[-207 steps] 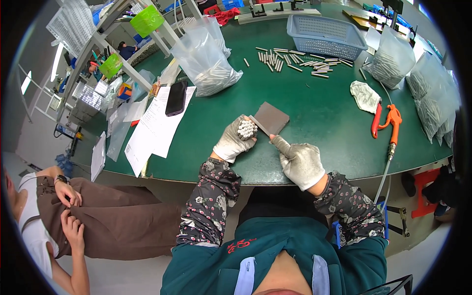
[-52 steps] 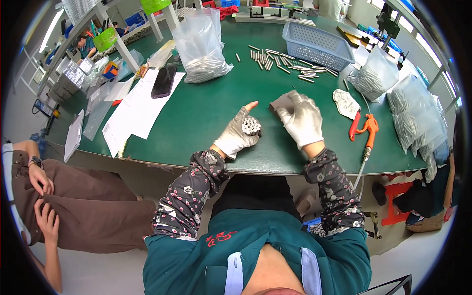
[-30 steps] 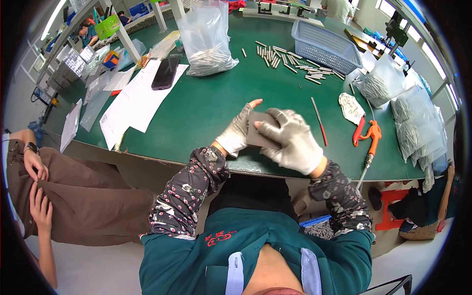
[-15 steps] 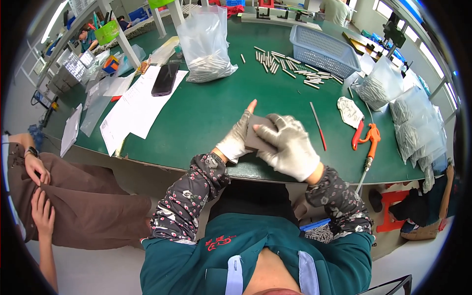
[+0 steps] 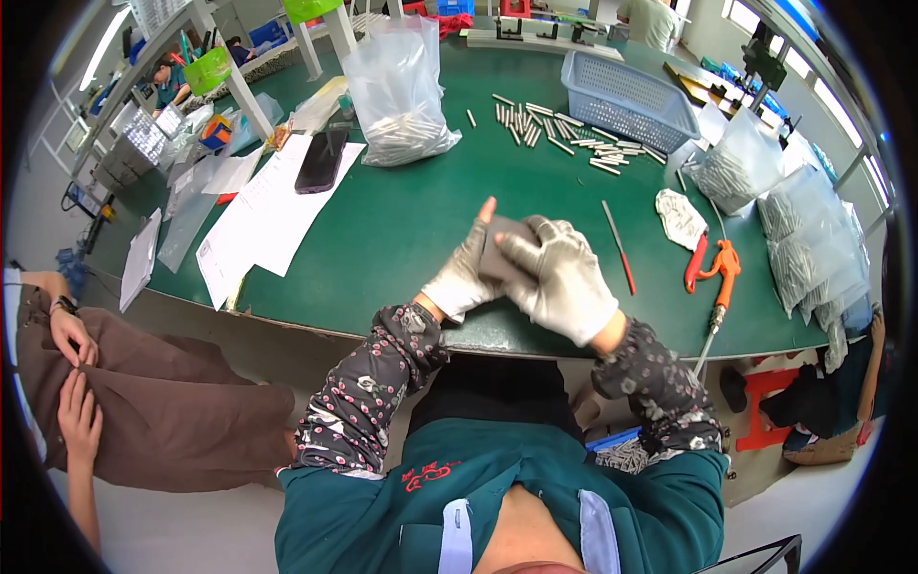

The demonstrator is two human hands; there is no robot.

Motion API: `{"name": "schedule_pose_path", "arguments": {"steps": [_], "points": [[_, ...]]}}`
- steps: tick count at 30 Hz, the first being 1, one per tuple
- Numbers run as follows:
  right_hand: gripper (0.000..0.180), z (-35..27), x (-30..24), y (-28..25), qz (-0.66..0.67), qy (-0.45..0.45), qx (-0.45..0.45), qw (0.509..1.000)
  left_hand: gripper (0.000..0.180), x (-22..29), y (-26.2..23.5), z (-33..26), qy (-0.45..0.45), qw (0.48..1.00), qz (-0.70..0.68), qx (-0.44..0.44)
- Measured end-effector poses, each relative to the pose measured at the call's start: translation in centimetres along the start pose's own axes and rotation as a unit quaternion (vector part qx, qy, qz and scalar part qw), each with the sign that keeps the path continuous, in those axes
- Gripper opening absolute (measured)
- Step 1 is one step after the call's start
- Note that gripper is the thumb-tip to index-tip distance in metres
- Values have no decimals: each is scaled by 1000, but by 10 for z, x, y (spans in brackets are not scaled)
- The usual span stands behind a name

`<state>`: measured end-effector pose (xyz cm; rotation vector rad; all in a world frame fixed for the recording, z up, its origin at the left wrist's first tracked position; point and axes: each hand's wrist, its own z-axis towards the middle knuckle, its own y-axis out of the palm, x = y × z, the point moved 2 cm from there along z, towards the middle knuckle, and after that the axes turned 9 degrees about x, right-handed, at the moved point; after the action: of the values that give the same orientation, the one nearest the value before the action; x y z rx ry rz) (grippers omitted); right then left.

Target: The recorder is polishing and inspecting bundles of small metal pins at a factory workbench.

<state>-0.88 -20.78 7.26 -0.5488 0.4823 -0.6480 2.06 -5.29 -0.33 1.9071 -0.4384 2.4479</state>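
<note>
A: Starting with the hands: holding what, and where?

B: Gripping a grey-brown block [image 5: 506, 253] just above the near edge of the green table [image 5: 411, 206], close in front of the body. Clamping it firmly in the right hand [image 5: 566, 282], gloved in white, with thumb across the upper face and with fingers bunched together along the far edge.

A: And on the left?

B: Backing the block from the other side with the left hand [image 5: 463, 273], gloved too, with a bare-tipped thumb sticking up past it. Can't tell the state of the remaining left fingers; mostly hidden behind the block and the right hand.

A: Any writing to read?

B: Stitched in red on the chest of the teal jacket [image 5: 335, 517]: characters, small and bent by the folds. Printed faintly on the white sheets [image 5: 273, 215], left of the hands: lines too fine to make out. Partly covered by a dark phone [image 5: 321, 162] at the upper end.

A: And round about?

B: To the right of the right hand, see a thin red-handled rod [image 5: 619, 247]. Farther right, notice an orange air gun [image 5: 725, 268] and a crumpled white cloth [image 5: 681, 218]. Toward the far side, find loose metal pins [image 5: 517, 124] scattered beside a blue perforated basket [image 5: 622, 113], and more inside a clear plastic bag [image 5: 400, 110].
</note>
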Motion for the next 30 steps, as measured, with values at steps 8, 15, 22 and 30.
{"name": "schedule_pose_path", "arguments": {"steps": [8,15,22,30], "points": [[24,0,-3,8,-72,-19,12,997,102,3,1,-6,-44,990,-130,-31],[24,3,-4,10,-33,-44,32,998,101,15,-1,-4,227,956,173,72],[20,4,-6,9,-44,-65,27,997,102,9,1,0,-29,999,-21,-15],[17,7,4,9,-35,-11,-6,999,103,14,2,0,-61,998,-9,-32]]}}
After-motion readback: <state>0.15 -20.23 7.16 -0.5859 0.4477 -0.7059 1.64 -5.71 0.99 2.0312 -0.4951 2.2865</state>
